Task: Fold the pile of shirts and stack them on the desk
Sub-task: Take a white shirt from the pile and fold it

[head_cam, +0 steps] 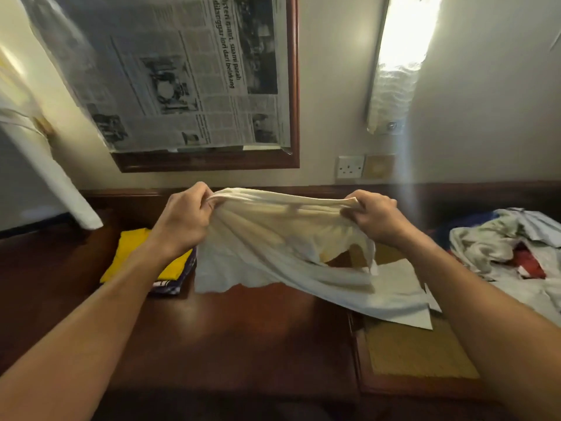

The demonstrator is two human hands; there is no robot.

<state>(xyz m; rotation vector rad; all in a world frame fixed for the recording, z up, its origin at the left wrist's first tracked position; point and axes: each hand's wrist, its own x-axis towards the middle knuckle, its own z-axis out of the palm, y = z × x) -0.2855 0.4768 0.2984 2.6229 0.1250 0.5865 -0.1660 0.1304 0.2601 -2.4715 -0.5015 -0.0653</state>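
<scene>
**Pale shirt stretched between both hands**

The left hand (185, 218) and right hand (372, 218) each pinch an end of the top edge of a cream-white cotton shirt (273, 238), holding it above the dark polished wooden desk (243, 329), its lower hem draping onto the surface. A folded yellow shirt (145, 256) lies on the left; a rumpled pile of unfolded shirts (501, 244) lies on the right
</scene>
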